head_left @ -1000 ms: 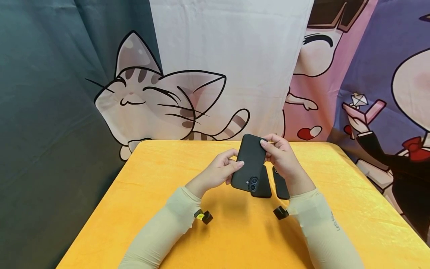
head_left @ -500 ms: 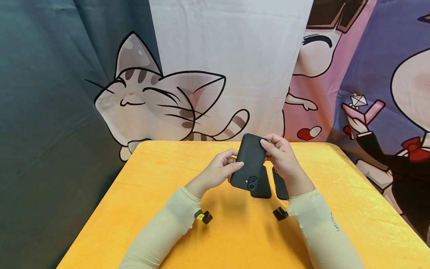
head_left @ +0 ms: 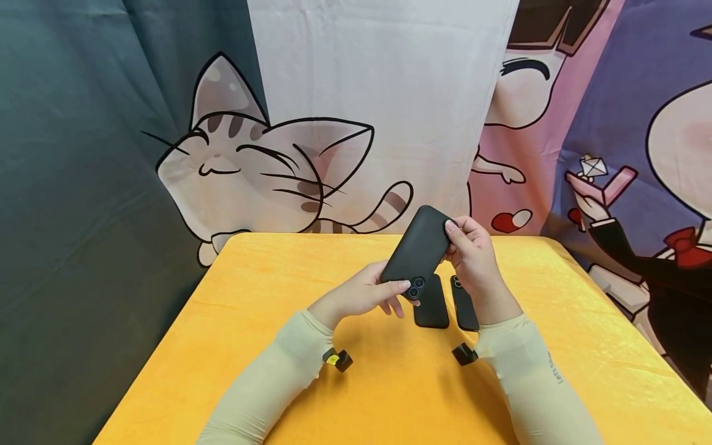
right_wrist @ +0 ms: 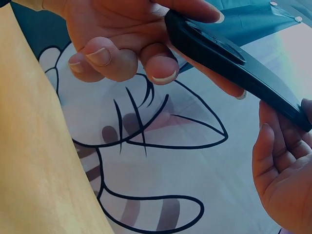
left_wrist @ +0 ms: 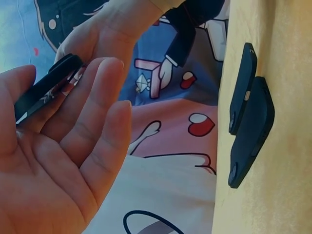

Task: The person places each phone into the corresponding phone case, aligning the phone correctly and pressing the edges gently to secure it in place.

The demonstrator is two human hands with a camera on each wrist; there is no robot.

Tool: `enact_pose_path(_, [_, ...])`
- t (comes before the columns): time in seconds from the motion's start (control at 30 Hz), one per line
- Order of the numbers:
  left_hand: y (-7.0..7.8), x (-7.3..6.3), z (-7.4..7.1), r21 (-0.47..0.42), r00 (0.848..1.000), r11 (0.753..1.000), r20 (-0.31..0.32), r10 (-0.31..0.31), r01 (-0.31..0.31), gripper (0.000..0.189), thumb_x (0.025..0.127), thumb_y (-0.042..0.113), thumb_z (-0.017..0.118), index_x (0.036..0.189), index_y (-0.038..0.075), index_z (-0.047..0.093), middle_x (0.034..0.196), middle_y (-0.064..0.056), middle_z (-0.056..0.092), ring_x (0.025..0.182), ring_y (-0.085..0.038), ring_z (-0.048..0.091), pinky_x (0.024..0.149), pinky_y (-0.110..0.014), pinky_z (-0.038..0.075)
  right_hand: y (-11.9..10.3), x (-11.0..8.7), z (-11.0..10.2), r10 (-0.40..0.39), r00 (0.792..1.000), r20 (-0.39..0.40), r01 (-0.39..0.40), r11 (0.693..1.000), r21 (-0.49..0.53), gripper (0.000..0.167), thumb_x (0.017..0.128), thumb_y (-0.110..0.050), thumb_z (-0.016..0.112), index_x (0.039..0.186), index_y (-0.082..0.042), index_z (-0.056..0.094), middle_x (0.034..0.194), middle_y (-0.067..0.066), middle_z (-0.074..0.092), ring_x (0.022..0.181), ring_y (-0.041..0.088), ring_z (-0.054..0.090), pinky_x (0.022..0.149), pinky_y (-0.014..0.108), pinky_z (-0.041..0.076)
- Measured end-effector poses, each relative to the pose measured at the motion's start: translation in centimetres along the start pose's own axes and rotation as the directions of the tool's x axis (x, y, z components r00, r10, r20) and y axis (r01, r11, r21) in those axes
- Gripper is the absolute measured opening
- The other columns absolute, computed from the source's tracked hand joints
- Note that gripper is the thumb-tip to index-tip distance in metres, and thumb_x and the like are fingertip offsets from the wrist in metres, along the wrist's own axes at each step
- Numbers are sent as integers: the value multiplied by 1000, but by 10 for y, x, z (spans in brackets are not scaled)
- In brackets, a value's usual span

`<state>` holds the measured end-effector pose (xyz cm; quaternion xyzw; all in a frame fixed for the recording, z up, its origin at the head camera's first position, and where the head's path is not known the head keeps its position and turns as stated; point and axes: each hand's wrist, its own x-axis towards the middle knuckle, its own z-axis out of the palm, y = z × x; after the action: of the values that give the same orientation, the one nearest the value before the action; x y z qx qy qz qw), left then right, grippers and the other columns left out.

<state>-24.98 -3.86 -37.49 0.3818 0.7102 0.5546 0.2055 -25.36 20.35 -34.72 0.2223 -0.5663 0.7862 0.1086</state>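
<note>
A smartphone with a matte black back hangs tilted above the table, its camera lenses toward the lower end. My left hand pinches that lower end, thumb on the back beside the lenses. Its other fingers extend loosely below, as the left wrist view shows with the phone's edge. With thumb and fingers, my right hand grips the upper right corner. The right wrist view has the phone edge-on between both hands. Its front side faces away from the head view.
Two more black phones lie on the yellow tablecloth: one below the held phone, another beside it, partly behind my right hand. A cartoon-printed curtain stands behind the table. Small black wrist cameras sit on both sleeves.
The phone has risen slightly and tilted further to the right. My left hand has shifted its grip down to the camera end, fingers straighter; my right hand has moved slightly up and right.
</note>
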Motion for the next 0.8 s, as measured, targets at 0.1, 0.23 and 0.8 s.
enact_pose_path(0.1, [2,-1,1,3,999,1000,33,7,-7,38,107,34,52,140,16,54,113,-9,78,81,-27,78,74,-42,63,0,0,0,4,1000,-5,-4,1000,12,12,108,-16,53,100,-12,61,79,0,67,62,11,69,62,23,60])
enact_pose_path(0.23, [6,-2,2,-5,998,1000,59,11,-11,36,107,29,52,141,17,52,116,-11,77,83,-30,78,75,-45,63,-1,0,0,19,1000,0,-19,999,32,12,108,-16,53,101,-12,62,80,-1,67,63,11,70,64,23,61])
enact_pose_path(0.8, [11,-7,0,-161,998,986,-42,45,-51,47,106,23,50,151,22,37,105,-28,74,63,-23,68,66,-36,60,-3,1,-3,34,998,57,-38,996,77,16,109,-15,50,98,-13,61,75,0,69,57,12,68,58,23,59])
